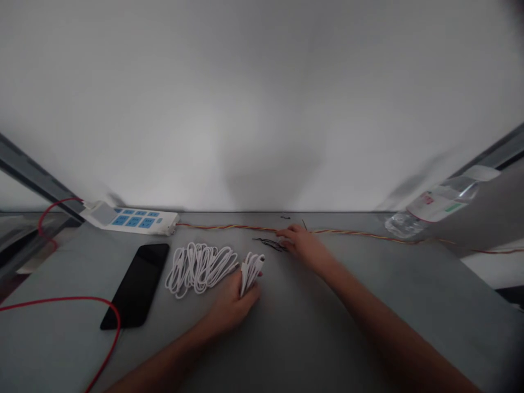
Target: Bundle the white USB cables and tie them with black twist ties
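My left hand (pixel 235 303) is closed around a folded bundle of white cable (pixel 251 269), held just above the grey table (pixel 286 338). Left of it lies a loose coil of white cables (pixel 199 267). My right hand (pixel 303 244) reaches forward, palm down, its fingers resting on several thin black ties (pixel 270 243) on the table. The fingertips are partly hidden and curled over the ties.
A black phone (pixel 138 284) lies at the left. Behind it sits a white power strip with blue sockets (pixel 131 219). A red cable (pixel 82 305) loops at the left edge. A twisted red-yellow wire (pixel 347 232) runs along the back. A plastic water bottle (pixel 434 210) lies at the right.
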Available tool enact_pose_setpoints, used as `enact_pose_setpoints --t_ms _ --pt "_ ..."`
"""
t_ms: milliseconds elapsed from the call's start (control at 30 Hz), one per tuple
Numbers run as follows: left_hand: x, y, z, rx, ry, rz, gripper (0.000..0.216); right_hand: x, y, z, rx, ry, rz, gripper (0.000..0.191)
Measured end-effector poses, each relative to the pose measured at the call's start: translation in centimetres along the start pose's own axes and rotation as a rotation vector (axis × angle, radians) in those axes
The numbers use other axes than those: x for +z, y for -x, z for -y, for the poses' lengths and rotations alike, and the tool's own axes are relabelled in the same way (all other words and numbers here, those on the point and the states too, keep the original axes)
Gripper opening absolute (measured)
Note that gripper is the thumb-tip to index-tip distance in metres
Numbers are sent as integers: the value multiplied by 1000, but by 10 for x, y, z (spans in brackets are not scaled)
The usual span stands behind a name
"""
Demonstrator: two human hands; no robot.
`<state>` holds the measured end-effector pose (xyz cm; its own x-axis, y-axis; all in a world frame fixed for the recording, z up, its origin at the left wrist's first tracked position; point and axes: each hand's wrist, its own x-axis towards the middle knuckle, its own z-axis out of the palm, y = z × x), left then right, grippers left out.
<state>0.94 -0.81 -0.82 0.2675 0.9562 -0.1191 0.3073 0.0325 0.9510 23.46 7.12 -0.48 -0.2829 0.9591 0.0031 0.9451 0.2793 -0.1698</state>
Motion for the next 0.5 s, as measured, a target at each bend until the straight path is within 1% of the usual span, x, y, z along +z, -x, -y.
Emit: enact_pose_setpoints --t_ms 100,233,367,500 --pt "-2 0 -3 11 -52 31 22 -6 -16 -2 -31 83 84 24" --pt "-3 0 -4 14 -78 47 23 -13 -25 -1 -86 149 144 20" --pt "-3 0 -5 16 -67 52 21 -20 -24 5 -136 235 176 24" --pt "-3 0 -4 39 -96 73 21 -31 -18 20 -154 298 177 29"
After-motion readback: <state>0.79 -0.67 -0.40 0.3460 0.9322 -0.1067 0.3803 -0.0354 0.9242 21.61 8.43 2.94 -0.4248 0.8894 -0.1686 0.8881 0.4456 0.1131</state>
